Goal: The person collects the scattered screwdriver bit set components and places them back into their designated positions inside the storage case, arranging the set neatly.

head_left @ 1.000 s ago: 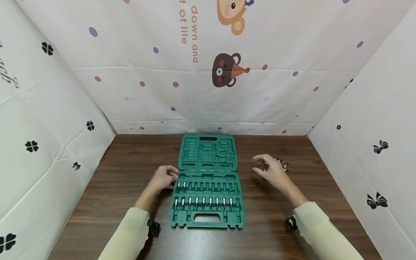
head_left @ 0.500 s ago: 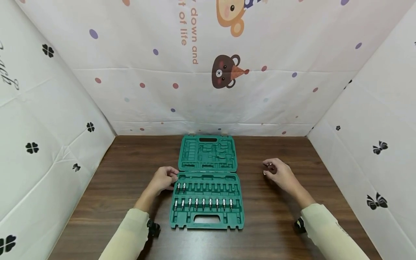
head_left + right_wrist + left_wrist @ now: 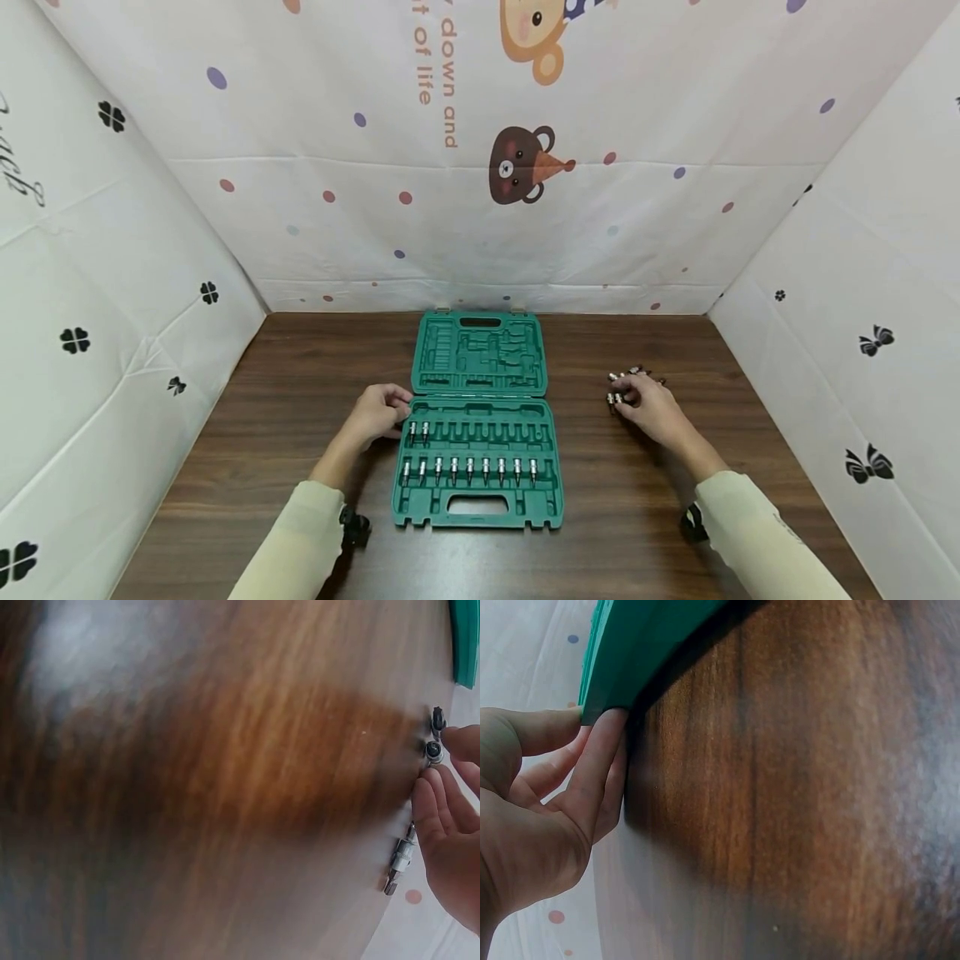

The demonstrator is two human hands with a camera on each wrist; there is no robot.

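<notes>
An open green tool case (image 3: 480,502) lies on the table with silver-and-dark bit sockets (image 3: 470,468) in its lower half. My left hand (image 3: 377,412) holds the case's left edge near the hinge; in the left wrist view its thumb and fingers are at the green corner. To the right of the case my right hand (image 3: 654,410) is low among loose bit sockets (image 3: 636,370). In the right wrist view its thumb and fingertips are at a bit socket (image 3: 433,752), with a second one beside it and another bit socket (image 3: 402,856) lying below the fingers. The hand partly hides the group.
The case's lid (image 3: 480,354) lies folded back with vacant moulded recesses. Several vacant slots (image 3: 487,431) show in the upper row of the lower half. Patterned white cloth (image 3: 337,242) hangs at the back and both sides of the wooden table (image 3: 300,358).
My right hand has moved right and slightly toward me, down among the loose bit sockets, its fingers drawing closer together. The left hand keeps its hold on the case.
</notes>
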